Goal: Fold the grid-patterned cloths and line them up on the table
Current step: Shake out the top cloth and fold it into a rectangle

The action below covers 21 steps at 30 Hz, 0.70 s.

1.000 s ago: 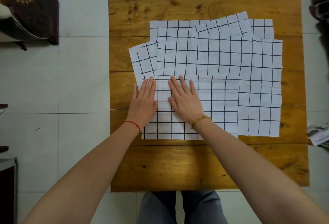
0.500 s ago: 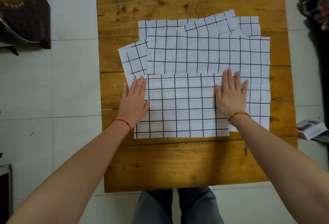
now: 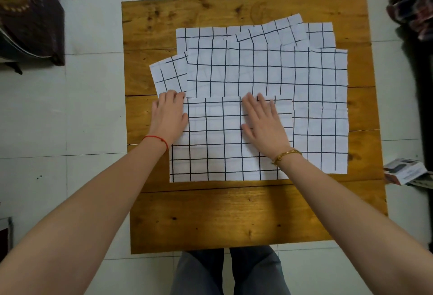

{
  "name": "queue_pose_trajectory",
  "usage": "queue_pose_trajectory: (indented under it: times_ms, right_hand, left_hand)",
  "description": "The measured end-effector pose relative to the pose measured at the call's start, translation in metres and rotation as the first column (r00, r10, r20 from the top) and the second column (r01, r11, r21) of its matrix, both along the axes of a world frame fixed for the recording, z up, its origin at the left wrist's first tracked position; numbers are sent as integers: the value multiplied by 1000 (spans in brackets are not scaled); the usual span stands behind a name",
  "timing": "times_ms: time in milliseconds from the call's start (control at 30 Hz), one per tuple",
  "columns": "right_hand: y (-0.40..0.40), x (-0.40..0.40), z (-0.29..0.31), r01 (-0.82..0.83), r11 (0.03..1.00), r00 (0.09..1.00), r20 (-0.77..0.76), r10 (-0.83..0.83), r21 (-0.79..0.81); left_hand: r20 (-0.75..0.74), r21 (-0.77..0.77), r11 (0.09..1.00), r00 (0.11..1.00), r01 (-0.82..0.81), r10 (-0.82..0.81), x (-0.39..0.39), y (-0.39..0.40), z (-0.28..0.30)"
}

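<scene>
Folded cloth (image 3: 218,152), near edge of table (image 3: 210,219) — left hand (image 3: 167,118) and right hand (image 3: 263,122) flat, fingers spread, gripping nothing. Risk: pressing drags unfolded cloths (image 3: 269,70) beneath — row skews.

no readable text, print on small box (image 3: 405,173) too blurred

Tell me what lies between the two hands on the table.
In the head view, only the folded grid cloth lies between the left hand and right hand; both rest flat on it.
</scene>
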State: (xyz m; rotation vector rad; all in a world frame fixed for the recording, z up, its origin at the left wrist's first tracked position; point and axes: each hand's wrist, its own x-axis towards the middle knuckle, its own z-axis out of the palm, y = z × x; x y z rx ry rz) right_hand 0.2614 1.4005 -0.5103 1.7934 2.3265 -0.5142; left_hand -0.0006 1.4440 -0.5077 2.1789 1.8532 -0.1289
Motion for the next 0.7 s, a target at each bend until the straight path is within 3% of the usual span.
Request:
queue_pose_trajectory:
  times_ms: [200, 333, 567, 700]
  right_hand:
    - [-7, -19, -9, -53, 996, 999, -17, 52, -75]
    - [-8, -18, -11, -42, 993, 999, -12, 41, -113]
    - [-7, -19, -7, -30, 989, 999, -24, 26, -145]
    - [-6, -22, -5, -16, 989, 999, -31, 12, -150]
  left_hand:
    - [-65, -67, 995, 996, -73, 69, 3, 16, 0]
    - [-46, -195, 966, 985, -171, 165, 1, 25, 4]
    - [209, -381, 891, 916, -247, 343, -14, 17, 13]
    - [366, -420, 858, 810, -296, 459, -15, 4, 25]
